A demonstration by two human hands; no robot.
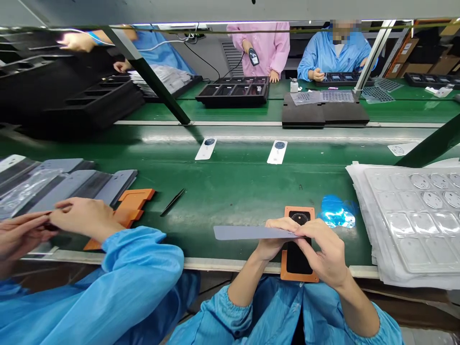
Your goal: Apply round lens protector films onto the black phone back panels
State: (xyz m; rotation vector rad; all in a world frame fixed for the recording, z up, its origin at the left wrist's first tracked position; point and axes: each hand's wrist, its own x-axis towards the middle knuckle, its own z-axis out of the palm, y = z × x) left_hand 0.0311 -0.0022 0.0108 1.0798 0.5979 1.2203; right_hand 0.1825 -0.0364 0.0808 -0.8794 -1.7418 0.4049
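Note:
A thin grey panel [247,233], seen nearly edge-on, is held above the front edge of the green bench. My left hand [275,239] grips it from below and behind, near its right end. The fingertips of my right hand [323,249] pinch that same right end. Beneath both hands lies an orange frame [288,274] with a black plate [299,262] in it. A round disc [300,218] shows at the plate's top end. Part of the frame and plate is hidden by my hands.
Right of my hands are crumpled blue film [337,211] and a clear tray [402,247] of round parts. Black tweezers [173,202], orange fixtures [133,203] and grey panels [81,184] lie left, beside a co-worker's hands [77,218]. Two white cards [206,149] lie further back.

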